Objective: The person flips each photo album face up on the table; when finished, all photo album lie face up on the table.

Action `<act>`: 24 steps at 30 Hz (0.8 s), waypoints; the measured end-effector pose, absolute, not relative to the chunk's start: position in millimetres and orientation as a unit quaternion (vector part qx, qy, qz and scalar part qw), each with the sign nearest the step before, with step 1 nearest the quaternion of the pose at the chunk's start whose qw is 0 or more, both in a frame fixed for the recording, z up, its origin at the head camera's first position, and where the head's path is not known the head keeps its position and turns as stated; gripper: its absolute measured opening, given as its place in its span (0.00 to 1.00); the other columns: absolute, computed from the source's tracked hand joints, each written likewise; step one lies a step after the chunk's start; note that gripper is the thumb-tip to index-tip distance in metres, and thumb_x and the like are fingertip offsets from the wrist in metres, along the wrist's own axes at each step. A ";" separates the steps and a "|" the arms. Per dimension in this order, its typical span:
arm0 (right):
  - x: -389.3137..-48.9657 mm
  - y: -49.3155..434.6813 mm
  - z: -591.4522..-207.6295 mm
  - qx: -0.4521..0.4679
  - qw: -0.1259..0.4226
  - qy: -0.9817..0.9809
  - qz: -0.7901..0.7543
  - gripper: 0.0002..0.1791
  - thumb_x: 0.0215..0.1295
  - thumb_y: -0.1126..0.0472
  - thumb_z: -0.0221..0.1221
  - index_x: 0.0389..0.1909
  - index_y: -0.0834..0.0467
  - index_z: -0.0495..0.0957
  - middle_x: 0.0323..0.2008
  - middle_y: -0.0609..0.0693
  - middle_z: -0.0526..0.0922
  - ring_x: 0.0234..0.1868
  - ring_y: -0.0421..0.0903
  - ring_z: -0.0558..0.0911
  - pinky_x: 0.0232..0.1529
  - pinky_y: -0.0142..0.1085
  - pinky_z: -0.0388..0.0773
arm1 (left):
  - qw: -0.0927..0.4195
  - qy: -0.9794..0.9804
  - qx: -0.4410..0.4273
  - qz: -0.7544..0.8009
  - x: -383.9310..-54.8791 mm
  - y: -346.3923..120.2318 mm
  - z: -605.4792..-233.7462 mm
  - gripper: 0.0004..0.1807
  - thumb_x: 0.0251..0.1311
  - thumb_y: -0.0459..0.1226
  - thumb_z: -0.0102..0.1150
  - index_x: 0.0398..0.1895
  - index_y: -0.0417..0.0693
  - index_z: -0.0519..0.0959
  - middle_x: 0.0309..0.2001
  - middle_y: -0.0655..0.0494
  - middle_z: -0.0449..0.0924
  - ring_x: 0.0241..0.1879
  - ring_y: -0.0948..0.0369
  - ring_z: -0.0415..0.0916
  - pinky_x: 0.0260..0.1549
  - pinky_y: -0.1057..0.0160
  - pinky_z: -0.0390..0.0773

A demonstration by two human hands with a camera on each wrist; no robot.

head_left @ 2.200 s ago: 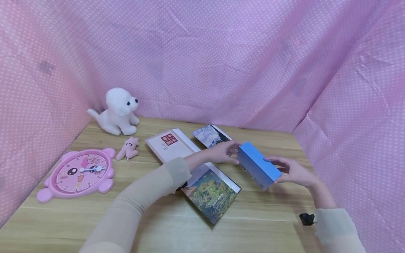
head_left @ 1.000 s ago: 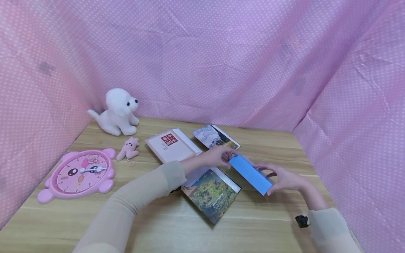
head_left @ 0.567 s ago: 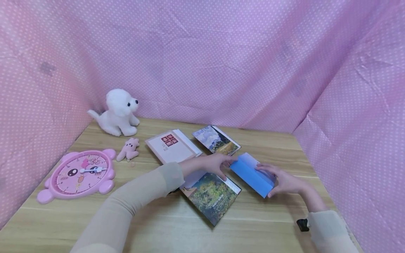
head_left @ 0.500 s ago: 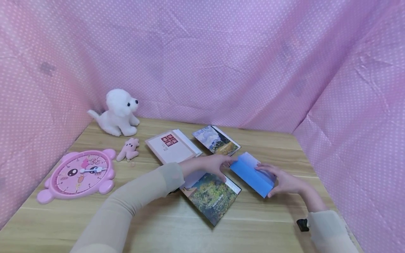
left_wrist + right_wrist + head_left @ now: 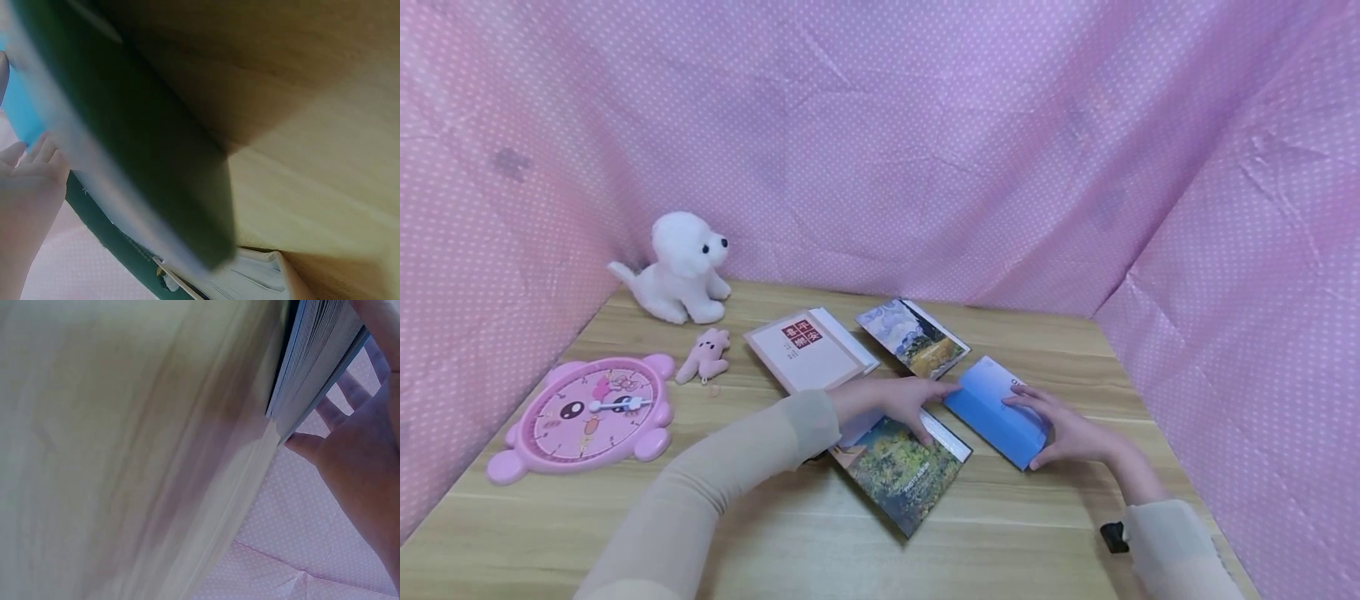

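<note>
A thick blue book (image 5: 997, 417) with a pale-to-blue cover lies on the right half of the wooden table. My right hand (image 5: 1071, 429) holds its right end, thumb at the near corner and fingers over the cover. In the right wrist view, its page edges (image 5: 319, 356) show beside that hand's fingers. My left hand (image 5: 913, 402) reaches the book's left corner with extended fingertips, its thumb over a photo album (image 5: 902, 475) with a painted garden cover. The left forearm hides part of a cream book (image 5: 805, 346) with red characters.
A smaller painted-cover album (image 5: 913, 333) lies behind the left hand. On the left are a pink toy clock (image 5: 587, 412), a small pink plush (image 5: 703, 354) and a white plush dog (image 5: 681, 267). A pink dotted curtain (image 5: 895, 150) surrounds the wooden table (image 5: 1000, 533).
The blue book was tilted on its spine and has been lowered, its cover now facing up. The left hand has let go of its corner and straightened its fingers; the right hand stays on it.
</note>
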State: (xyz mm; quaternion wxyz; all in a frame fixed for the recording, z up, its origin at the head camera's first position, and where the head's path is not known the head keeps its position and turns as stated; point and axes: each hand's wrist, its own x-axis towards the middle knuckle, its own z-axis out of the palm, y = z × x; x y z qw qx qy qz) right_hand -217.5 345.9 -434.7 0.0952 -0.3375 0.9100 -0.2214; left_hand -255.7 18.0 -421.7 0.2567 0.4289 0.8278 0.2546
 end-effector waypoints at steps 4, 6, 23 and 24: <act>-218.5 345.5 -437.9 -0.341 0.088 0.911 -0.214 0.55 0.33 0.43 0.76 0.67 0.52 0.63 0.69 0.66 0.53 0.63 0.71 0.59 0.51 0.65 0.69 | 0.260 0.831 0.427 0.244 -256.7 18.5 -424.3 0.59 0.45 0.47 0.73 0.75 0.52 0.44 0.73 0.53 0.53 0.69 0.59 0.58 0.66 0.67 0.60; -218.9 344.8 -438.0 -0.343 0.085 0.910 -0.217 0.56 0.32 0.45 0.77 0.66 0.53 0.63 0.69 0.66 0.53 0.63 0.71 0.59 0.51 0.64 0.69 | 0.255 0.834 0.426 0.241 -257.5 18.6 -426.1 0.59 0.45 0.48 0.73 0.75 0.53 0.44 0.73 0.53 0.54 0.69 0.60 0.57 0.66 0.67 0.60; -223.5 312.9 -372.4 -0.354 0.066 0.902 -0.237 0.46 0.46 0.52 0.72 0.67 0.59 0.63 0.68 0.66 0.57 0.67 0.68 0.56 0.58 0.67 0.60 | 0.151 0.845 0.449 0.247 -239.3 -24.7 -386.7 0.44 0.59 0.49 0.61 0.74 0.51 0.50 0.72 0.53 0.55 0.69 0.56 0.57 0.66 0.59 0.62; -224.7 309.4 -367.4 -0.349 0.065 0.905 -0.232 0.45 0.48 0.51 0.71 0.67 0.57 0.62 0.68 0.65 0.56 0.67 0.67 0.56 0.59 0.67 0.59 | 0.138 0.853 0.440 0.243 -238.3 -29.7 -383.2 0.43 0.60 0.49 0.60 0.74 0.52 0.50 0.72 0.53 0.56 0.70 0.56 0.55 0.67 0.58 0.60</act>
